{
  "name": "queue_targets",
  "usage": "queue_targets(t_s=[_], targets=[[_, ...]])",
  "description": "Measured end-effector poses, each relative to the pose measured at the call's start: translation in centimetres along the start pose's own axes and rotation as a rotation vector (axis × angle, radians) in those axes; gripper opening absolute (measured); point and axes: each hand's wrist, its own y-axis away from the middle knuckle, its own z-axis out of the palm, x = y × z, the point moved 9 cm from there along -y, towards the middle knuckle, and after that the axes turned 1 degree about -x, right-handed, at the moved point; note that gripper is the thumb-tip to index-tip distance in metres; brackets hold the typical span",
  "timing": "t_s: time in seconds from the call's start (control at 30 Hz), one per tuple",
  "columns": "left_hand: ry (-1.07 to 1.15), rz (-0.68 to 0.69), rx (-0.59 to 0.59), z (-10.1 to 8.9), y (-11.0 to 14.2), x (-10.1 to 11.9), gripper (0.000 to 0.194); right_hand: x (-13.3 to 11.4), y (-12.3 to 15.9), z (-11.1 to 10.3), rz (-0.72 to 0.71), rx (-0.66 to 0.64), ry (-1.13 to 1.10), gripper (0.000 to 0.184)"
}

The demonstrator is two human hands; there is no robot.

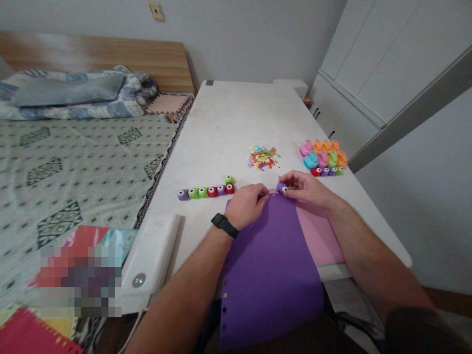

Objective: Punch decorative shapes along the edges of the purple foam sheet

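A purple foam-like sheet [271,255] hangs over the table's near edge toward my lap, with small shapes punched along its left border. My left hand [249,202], a dark band on its wrist, pinches the sheet's far edge. My right hand [308,189] has its fingers closed around a small purple craft punch [282,188] placed at that same edge. Under the purple sheet a pink sheet [320,238] shows on the right. Just beyond my hands lies a pile of colourful punched-out bits [263,157].
Several small craft punches [202,192] form a row left of my hands. More punches, larger ones [324,156] among them, stand at the right. A white power bank [153,253] with a cable sits at the white table's [236,118] left edge. A bed [92,162] adjoins the left side.
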Motion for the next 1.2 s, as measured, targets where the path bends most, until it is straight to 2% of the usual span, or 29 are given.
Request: queue_targets(t_s=[0.93, 1.2], targets=[[0.010, -0.024, -0.015, 0.02, -0.11, -0.01, 0.015, -0.11, 0.02, -0.31, -0.015, 0.073, 0.138, 0.041], [0.009, -0.042, -0.014, 0.01, -0.12, -0.11, 0.015, -0.19, 0.17, 0.17, -0.003, 0.041, 0.068, 0.040]])
